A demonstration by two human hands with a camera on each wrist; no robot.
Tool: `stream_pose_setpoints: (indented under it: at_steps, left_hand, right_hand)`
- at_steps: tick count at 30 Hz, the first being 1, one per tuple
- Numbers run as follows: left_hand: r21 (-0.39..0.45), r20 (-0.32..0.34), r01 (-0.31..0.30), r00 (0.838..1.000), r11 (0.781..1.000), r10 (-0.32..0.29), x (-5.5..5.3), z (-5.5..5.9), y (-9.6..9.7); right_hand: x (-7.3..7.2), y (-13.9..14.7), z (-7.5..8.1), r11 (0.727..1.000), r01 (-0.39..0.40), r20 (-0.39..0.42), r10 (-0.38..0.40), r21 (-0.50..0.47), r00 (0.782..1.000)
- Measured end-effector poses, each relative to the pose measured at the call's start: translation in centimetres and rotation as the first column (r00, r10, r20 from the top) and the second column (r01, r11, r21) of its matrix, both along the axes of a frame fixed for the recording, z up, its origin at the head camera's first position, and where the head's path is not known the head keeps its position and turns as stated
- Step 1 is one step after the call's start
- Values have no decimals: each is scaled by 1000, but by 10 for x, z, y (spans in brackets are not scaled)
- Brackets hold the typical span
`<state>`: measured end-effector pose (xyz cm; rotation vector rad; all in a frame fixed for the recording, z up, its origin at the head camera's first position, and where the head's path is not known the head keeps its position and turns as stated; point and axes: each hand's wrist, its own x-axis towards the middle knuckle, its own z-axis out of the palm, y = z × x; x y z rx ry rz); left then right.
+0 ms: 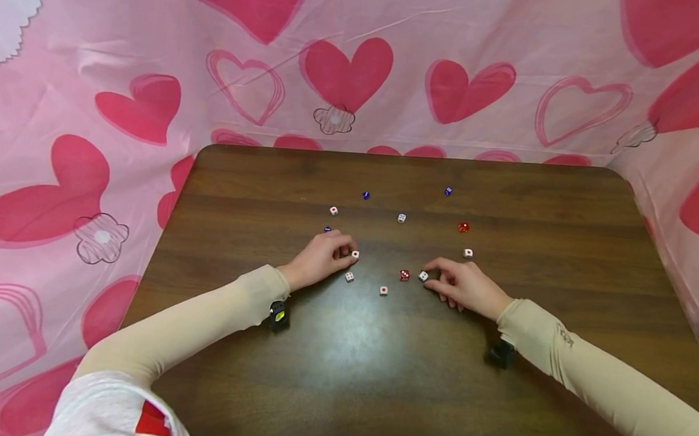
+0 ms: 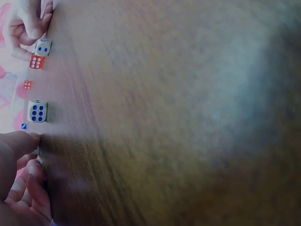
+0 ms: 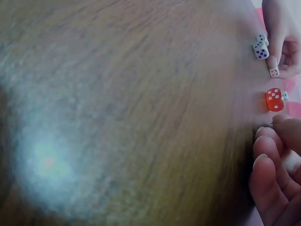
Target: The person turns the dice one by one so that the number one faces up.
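In the head view my left hand (image 1: 320, 259) pinches a white die (image 1: 355, 254) with a red pip between thumb and fingertips, at the tabletop. The right wrist view shows that same die (image 3: 274, 72) at the left fingertips. My right hand (image 1: 466, 286) holds another white die (image 1: 423, 276) between thumb and index finger; its own wrist view mostly hides it behind the fingers. A red die (image 1: 404, 275) lies just left of it. Below the left hand's fingertips sits a white die (image 1: 349, 277), and a dark blue die (image 1: 327, 230) peeks out behind the knuckles.
On the brown wooden table (image 1: 335, 395), a white die (image 1: 383, 290) lies between the hands. Farther back are blue dice (image 1: 366, 195), white dice (image 1: 401, 218) and a red die (image 1: 463, 227). Pink heart-patterned cloth (image 1: 413, 31) hangs behind the table and along its sides.
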<state>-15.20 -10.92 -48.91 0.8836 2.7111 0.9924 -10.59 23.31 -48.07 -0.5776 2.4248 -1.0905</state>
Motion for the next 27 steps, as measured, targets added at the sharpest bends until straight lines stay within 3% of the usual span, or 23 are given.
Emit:
stream_pose_setpoints:
  at_steps: [12, 20, 27]
  left_hand:
    - [7, 1, -4, 1000, 1000, 4, 0, -2, 0]
    - [8, 5, -4, 1000, 1000, 4, -1, -3, 0]
    - [7, 10, -5, 1000, 1000, 5, 0, -3, 0]
  right_hand:
    - [-1, -5, -2, 999, 39, -13, -39, 15, 999]
    - [-1, -3, -2, 1000, 10, -11, -10, 13, 1000]
    - [3, -5, -4, 1000, 15, -81, -13, 25, 997]
